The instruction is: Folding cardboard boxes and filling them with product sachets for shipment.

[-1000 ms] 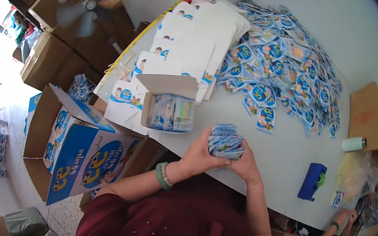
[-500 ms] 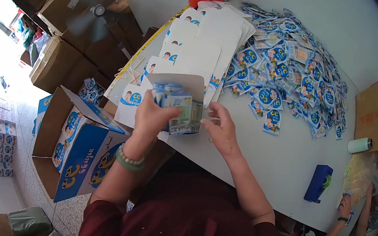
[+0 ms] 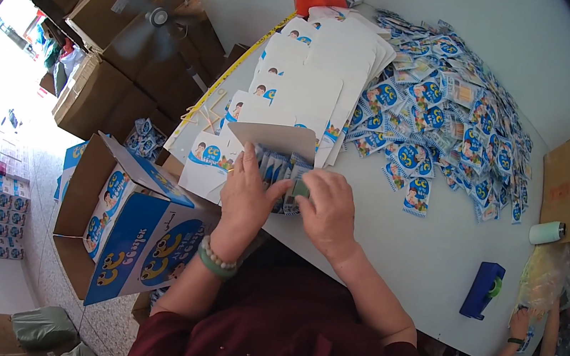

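A small open carton with a raised pale flap [image 3: 274, 136] stands at the near table edge, packed with upright blue-and-white snack packets [image 3: 273, 168]. Along the carton's left side lies my left hand [image 3: 244, 200], its fingers stretched out and its thumb apart over the packets. My right hand [image 3: 331, 211] is at the carton's right side. Its fingers curl down onto a packet with a greenish face [image 3: 301, 189]; the fingertips are partly hidden. Behind the carton, flat white cartons [image 3: 317, 99] lie in overlapping stacks.
A large heap of packets [image 3: 444, 120] covers the table's back right. To the right are a blue tape dispenser [image 3: 482, 290], a pale green bottle [image 3: 546, 232] and a co-worker's hand [image 3: 519, 324]. A big printed box [image 3: 138, 252] stands open at left, before a spinning fan [image 3: 156, 15].
The packets my left hand held over the carton now sit inside it. My left hand has flattened along the side; my right hand has come in onto the packets.
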Available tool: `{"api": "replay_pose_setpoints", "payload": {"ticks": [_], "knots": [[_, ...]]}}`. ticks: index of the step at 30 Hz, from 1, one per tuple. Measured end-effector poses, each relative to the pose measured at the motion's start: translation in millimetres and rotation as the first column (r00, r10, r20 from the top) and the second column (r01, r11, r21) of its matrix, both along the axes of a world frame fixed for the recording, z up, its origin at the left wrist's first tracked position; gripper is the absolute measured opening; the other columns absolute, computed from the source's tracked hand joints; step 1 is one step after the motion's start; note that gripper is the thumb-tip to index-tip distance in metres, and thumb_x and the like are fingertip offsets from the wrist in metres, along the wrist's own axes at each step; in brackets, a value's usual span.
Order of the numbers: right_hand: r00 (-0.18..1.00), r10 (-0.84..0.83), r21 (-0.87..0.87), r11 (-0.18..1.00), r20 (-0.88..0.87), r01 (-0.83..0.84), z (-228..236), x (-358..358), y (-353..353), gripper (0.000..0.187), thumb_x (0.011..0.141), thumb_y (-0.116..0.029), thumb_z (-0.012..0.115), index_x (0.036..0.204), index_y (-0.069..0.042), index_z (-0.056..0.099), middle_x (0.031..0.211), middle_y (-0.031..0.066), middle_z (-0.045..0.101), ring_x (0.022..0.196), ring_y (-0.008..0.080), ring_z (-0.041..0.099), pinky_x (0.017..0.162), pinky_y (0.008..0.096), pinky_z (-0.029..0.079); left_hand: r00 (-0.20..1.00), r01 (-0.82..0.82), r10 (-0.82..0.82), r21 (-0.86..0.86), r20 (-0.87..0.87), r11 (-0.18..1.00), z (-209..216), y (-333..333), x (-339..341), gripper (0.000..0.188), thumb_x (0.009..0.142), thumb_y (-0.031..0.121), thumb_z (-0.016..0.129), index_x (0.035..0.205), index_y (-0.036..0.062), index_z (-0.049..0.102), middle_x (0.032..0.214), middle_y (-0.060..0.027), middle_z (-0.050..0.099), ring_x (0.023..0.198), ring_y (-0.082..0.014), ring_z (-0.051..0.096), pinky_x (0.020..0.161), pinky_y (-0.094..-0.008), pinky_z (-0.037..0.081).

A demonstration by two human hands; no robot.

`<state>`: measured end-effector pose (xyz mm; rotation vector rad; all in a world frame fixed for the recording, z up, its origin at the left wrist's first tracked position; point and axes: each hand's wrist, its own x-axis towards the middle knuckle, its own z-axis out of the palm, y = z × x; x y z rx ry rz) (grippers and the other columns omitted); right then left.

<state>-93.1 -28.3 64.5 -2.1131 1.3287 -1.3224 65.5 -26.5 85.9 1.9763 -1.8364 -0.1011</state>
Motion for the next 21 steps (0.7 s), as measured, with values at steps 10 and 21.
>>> {"api": "replay_pose_setpoints", "payload": {"ticks": [10, 21], "knots": [[0.683, -0.010, -0.159, 0.975, -0.730, -0.155, 0, 26, -14, 0.016, 0.075, -0.007, 0.055, 0.089, -0.003, 0.062, 0.099, 0.0114, 0.062, 0.091, 0.0254, 0.058, 0.098, 0.0457, 0.035, 0.923, 0.375, -0.378, 0.047, 0.072, 0.926, -26, -17, 15, 0.036, 0.080, 0.007, 0.057, 0.115, -0.0033, 0.053, 0.116, -0.0216, 0.056, 0.107, -0.0371, 0.056, 0.090, -0.0425, 0.046], [0.757, -0.182, 0.588, 0.748, 0.627, -0.307, -22, -15, -36, 0.030, 0.083, -0.004, 0.059, 0.113, -0.005, 0.056, 0.112, 0.0081, 0.058, 0.105, 0.0203, 0.054, 0.091, 0.0312, 0.042, 0.561, -0.081, 0.146, 0.122, -0.815, 0.989, -33, -19, 78, 0.032, 0.093, 0.019, 0.053, 0.120, 0.0016, 0.057, 0.115, -0.0117, 0.059, 0.107, -0.0191, 0.057, 0.087, -0.0333, 0.047]]}}
